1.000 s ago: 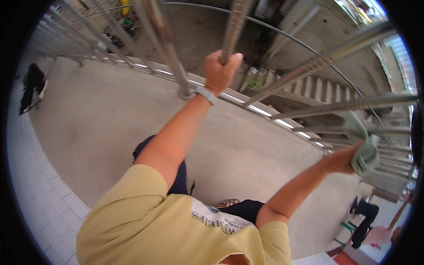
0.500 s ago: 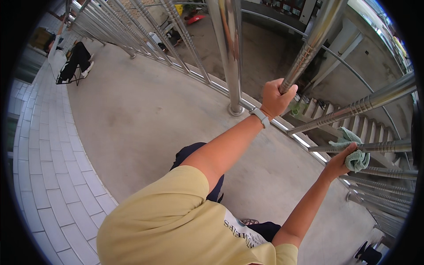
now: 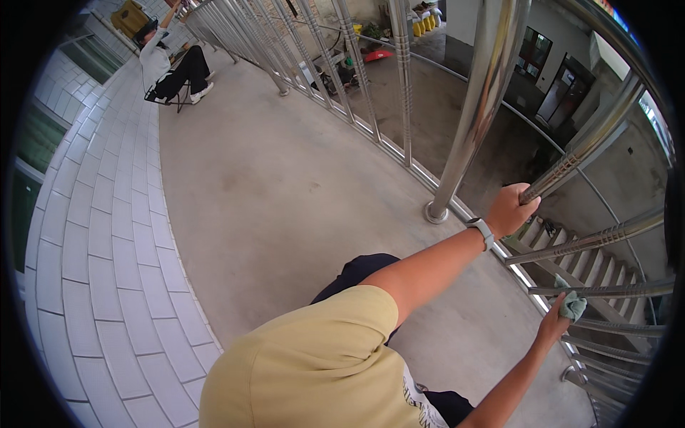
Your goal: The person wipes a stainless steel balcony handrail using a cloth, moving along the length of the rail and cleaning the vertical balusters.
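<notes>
gripping steel baluster [image 3: 564,175] w/ left hand [image 3: 508,210], right hand [image 3: 553,327] pressing green cloth [image 3: 571,305].

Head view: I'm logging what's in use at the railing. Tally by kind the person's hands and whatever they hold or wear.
Hands: 2, left hand and right hand
Railing bar in left hand: 1
Green cloth in right hand: 1
Wristwatch: 1
Total: 5

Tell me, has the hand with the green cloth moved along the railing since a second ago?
Cannot tell. The camera swung between pictures. The right hand presses the green cloth on a thin railing bar, as before; the left hand grips another bar.
</notes>
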Tool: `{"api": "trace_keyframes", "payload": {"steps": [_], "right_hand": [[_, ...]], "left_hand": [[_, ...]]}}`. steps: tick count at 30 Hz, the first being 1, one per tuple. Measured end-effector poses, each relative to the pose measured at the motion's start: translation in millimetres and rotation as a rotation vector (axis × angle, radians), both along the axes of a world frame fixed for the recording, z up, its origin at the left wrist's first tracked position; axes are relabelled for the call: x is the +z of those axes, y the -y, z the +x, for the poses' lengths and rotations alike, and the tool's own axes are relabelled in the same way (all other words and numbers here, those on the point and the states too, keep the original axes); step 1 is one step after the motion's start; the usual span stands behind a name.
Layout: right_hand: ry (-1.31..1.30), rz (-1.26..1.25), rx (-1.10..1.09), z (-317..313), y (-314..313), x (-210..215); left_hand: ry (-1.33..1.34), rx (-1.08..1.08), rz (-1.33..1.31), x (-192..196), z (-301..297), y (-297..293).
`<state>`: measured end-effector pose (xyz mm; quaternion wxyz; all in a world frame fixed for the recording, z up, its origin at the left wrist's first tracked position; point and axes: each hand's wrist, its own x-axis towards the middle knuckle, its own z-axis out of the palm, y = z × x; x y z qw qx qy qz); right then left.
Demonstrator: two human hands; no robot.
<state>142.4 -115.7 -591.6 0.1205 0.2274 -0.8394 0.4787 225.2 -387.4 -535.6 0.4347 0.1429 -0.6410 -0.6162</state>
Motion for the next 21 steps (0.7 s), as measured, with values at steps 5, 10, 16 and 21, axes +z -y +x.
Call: {"api": "trace_keyframes", "payload": {"steps": [5,10,16,21], "right_hand": [[0.614,0.212,0.143,67,-6,27],[0.765,-0.006,0.27,115,27,69],[0.643,-0.07,0.303,145,26,58],[0.619,-0.053,0.376,134,19,54]], "left_hand": [[0.108,-0.001,0.03,4,7,-2],[0.183,0.06,0.005,2,10,-1],[0.236,0.008,0.007,1,9,1],[0.174,0.027,-0.108,-9,2,7]]}}
